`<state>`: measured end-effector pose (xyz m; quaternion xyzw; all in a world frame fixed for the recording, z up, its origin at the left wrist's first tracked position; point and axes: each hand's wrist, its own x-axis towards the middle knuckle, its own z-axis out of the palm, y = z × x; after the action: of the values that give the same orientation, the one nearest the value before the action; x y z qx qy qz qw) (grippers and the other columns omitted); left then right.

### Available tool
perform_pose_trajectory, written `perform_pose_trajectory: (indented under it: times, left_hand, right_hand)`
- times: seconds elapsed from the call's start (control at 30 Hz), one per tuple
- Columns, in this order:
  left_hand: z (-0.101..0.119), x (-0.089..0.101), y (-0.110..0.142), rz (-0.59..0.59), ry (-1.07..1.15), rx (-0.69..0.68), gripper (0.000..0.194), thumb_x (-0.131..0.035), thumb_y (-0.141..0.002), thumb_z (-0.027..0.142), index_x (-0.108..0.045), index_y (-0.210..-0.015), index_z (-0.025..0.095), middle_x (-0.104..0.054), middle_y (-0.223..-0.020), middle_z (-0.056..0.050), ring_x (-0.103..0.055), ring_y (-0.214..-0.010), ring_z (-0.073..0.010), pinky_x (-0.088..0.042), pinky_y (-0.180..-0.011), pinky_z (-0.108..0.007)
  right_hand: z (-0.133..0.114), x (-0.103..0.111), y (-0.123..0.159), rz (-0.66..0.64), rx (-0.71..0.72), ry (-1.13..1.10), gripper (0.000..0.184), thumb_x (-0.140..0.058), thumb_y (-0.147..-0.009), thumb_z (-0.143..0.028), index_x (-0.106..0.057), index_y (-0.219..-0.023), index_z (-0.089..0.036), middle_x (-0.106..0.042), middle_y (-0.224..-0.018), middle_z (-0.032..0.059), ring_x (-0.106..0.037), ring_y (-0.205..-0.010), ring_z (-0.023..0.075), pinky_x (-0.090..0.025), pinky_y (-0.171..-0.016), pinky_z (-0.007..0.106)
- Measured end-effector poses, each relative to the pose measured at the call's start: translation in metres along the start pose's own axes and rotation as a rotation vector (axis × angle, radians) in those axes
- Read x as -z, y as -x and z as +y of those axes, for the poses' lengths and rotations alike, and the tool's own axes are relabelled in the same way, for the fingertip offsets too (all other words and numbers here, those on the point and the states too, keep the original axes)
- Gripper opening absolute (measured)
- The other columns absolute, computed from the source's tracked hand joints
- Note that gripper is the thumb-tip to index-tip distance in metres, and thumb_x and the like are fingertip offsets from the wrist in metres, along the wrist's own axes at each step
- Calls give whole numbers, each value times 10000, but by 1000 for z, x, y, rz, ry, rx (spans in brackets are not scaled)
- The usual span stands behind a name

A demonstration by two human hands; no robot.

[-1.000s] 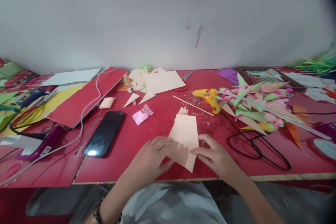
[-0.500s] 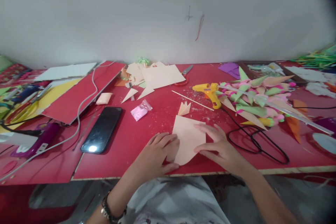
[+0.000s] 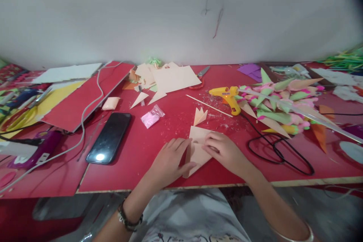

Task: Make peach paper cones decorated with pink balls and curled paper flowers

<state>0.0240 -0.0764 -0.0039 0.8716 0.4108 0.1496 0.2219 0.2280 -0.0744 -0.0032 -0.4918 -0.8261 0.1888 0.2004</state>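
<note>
A sheet of peach paper lies near the table's front edge, its lower right side folded over at a slant. My left hand rests along its left side, fingers stretched and thumb apart, touching the paper. At the paper's right side, my right hand is closed, its fingertips pressed together on the folded part. What lies under the right fingertips is partly hidden. Just beyond the sheet sits a small pleated peach paper piece. A thin pale stick lies farther back.
A yellow glue gun lies right of centre, its black cord looped nearby. Pink and green paper cones are heaped at right. Left stand a phone and a pink packet. Scissors lie behind, beside peach sheets.
My right hand has moved left and inward, bringing the paper's right side over into a slanted fold. My left hand stays at the left side. The view has shifted slightly.
</note>
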Motion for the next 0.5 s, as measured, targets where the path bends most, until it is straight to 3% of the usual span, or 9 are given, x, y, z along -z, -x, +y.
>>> perform_pose_trajectory:
  times: [0.23,0.5]
  left_hand:
    - [-4,-5,-1,-1,-64,5,528,-466,-791,470,-368,-1223,183,-520,-1124,-78,-470,-1008,-220,-395,-862,-364]
    - [-6,-10,1,10,-66,-1,532,-464,-794,463,-346,-1243,202,-506,-1143,-75,-466,-1013,-216,-394,-856,-363]
  right_hand:
    - [3,-14,-2,47,-65,191,265,-393,-866,-272,-537,-665,-176,-534,-720,37,-491,-700,159,-366,-653,271]
    - [3,-19,-4,77,-88,255,260,-397,-862,-311,-533,-681,-185,-552,-699,39,-503,-696,173,-350,-644,273]
